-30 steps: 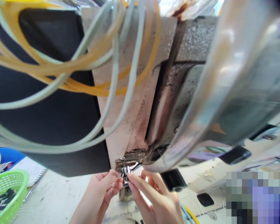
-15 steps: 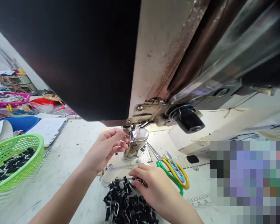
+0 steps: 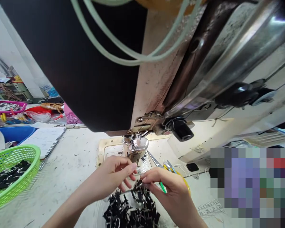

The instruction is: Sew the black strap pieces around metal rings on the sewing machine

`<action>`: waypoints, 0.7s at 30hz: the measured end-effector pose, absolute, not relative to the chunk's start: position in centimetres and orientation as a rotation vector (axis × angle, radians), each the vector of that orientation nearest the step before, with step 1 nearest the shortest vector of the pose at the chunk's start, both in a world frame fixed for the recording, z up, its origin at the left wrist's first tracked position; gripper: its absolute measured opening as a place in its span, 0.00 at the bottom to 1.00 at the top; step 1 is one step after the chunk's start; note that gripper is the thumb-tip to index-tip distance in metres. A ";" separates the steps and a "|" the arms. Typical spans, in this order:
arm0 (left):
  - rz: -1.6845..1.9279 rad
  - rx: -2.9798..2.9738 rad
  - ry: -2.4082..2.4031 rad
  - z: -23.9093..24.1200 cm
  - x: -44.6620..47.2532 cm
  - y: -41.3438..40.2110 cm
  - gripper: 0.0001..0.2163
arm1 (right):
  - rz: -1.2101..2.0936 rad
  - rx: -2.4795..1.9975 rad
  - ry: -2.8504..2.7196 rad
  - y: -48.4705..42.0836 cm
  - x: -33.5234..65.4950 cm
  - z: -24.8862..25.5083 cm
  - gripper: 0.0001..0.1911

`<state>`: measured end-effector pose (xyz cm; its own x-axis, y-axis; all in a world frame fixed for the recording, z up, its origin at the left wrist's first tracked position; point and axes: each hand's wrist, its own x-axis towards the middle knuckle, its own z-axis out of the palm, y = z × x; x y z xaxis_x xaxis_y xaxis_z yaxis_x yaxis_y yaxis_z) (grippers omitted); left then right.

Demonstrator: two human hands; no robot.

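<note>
My right hand [image 3: 171, 185] pinches a small black strap piece with a metal ring [image 3: 139, 183] between thumb and fingertips. Just left of it, my left hand [image 3: 114, 174] hovers with its fingers loosely bent and apart, and nothing shows in it. Below both hands is a heap of similar black strap pieces with metal rings [image 3: 130, 213], lying in a clear plastic tub that is partly hidden. Beyond my fingers stands the sewing machine's needle and presser foot area [image 3: 135, 144].
The dark machine head [image 3: 90, 72] overhangs the table, with pale tubes [image 3: 123, 60] looping in front. Scissors [image 3: 155, 160] and thread snips [image 3: 171, 167] lie right of the tub. At left stand a green basket [image 3: 35, 171] holding black pieces and a spiral notebook [image 3: 47, 136].
My left hand has come down and away from the presser foot toward the tub. My right hand has risen from the heap with a black strap piece. The view has tilted slightly.
</note>
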<state>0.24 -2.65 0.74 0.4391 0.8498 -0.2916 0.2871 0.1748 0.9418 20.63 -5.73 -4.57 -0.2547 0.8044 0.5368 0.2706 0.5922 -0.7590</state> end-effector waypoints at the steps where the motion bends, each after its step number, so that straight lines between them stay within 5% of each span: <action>1: 0.538 1.359 1.098 0.7 0.6 -2.9 0.17 | 0.619 -0.845 -1.801 -5.9 20.8 -4.4 0.10; 11: 0.731 1.115 0.997 -0.2 1.5 -3.1 0.08 | 0.205 -0.787 -1.878 -6.4 20.7 -4.9 0.19; 17: 0.818 1.198 1.015 0.3 1.9 -3.7 0.08 | 0.753 -0.997 -1.496 -6.8 19.4 -4.4 0.06; 21: 0.931 1.290 1.069 0.5 2.2 -4.3 0.07 | 1.239 -1.016 -1.186 -6.6 18.6 -4.1 0.13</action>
<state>2.16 -4.31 0.46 0.2674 0.9597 -0.0867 0.0453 0.0774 0.9960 18.59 -6.57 -4.15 -0.0437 0.9945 0.0954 -0.1392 0.0885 -0.9863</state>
